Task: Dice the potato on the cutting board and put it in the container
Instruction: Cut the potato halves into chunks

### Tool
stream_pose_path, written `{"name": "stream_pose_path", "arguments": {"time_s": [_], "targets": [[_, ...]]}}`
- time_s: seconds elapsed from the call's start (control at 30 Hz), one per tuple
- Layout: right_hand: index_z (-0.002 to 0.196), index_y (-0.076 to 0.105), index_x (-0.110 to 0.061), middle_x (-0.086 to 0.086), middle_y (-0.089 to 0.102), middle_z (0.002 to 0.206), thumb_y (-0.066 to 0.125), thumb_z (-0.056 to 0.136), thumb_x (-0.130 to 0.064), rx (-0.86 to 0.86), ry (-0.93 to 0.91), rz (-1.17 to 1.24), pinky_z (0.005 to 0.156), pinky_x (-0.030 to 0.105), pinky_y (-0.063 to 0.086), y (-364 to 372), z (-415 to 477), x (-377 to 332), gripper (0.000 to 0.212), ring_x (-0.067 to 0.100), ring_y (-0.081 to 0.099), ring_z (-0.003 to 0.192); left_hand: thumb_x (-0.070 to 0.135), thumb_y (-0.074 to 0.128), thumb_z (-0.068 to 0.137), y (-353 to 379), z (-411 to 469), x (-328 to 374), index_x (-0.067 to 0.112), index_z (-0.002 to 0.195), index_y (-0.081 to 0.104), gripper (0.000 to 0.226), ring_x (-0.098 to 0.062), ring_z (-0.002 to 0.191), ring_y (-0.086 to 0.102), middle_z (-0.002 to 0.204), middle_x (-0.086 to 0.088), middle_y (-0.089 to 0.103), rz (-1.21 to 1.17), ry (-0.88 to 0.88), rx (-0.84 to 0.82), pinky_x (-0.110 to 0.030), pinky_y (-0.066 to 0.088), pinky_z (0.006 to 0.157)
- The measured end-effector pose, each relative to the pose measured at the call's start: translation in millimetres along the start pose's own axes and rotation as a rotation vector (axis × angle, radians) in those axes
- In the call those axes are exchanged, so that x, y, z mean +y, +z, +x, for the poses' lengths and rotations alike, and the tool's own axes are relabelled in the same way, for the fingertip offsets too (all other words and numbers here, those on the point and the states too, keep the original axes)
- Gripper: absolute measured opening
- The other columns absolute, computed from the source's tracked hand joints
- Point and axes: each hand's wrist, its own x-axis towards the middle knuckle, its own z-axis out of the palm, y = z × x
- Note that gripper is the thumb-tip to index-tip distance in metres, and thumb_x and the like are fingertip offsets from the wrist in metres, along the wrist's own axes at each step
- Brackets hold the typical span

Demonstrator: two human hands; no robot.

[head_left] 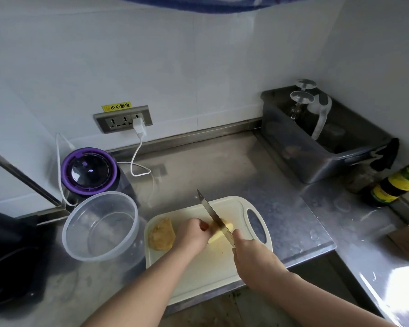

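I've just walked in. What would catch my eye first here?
The two hands at bottom centre: the right hand grips a knife cutting into a yellow potato that the left hand holds on the white cutting board. Left of the board stands a clear round container with no potato in it, and behind that a purple-rimmed appliance.

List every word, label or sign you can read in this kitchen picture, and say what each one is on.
"小心触电", beside a warning triangle: on the yellow sticker above the socket panel.
Labels on the bottles at the right: too blurred to read.
No other readable text.
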Motion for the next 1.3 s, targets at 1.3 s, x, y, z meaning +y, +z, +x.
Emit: {"name": "stream_pose_path", "arguments": {"time_s": [1.3], "targets": [[0.13, 0.038, -0.02, -0.008, 0.057, 0.091, 0.035, 0.105, -0.035, 0.132, 0.042, 0.158, 0.048, 0.014, 0.042, -28.8, 26.3, 32.0, 0.029, 0.009, 0.057, 0.063, 0.04, 0.059, 0.087, -46.4, 6.5, -2.1, 0.026, 0.14, 0.037, 0.059, -0.023, 0.128, 0.042, 0.139, 0.001, 0.044, 1.016, 0.269, 0.14, -0.037, 0.031, 0.103]]}}
